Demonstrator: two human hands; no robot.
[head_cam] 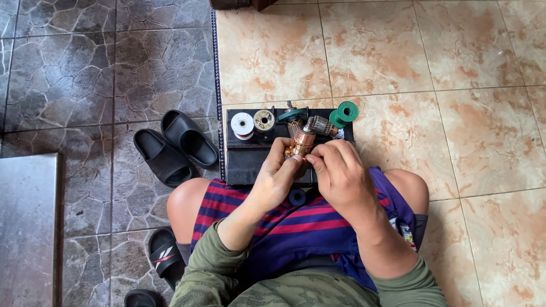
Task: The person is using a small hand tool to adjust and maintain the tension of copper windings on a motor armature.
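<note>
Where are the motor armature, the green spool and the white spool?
motor armature [311, 132]: head view, on its copper end, just above the fingertips.
green spool [347, 111]: head view, on the round flange that faces the camera.
white spool [243, 124]: head view, on its white top flange.

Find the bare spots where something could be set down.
Bare tan tiles lie right of the green spool and beyond the black tray. The tray is crowded: spools, armature, both hands. Sandals fill its left.
</note>
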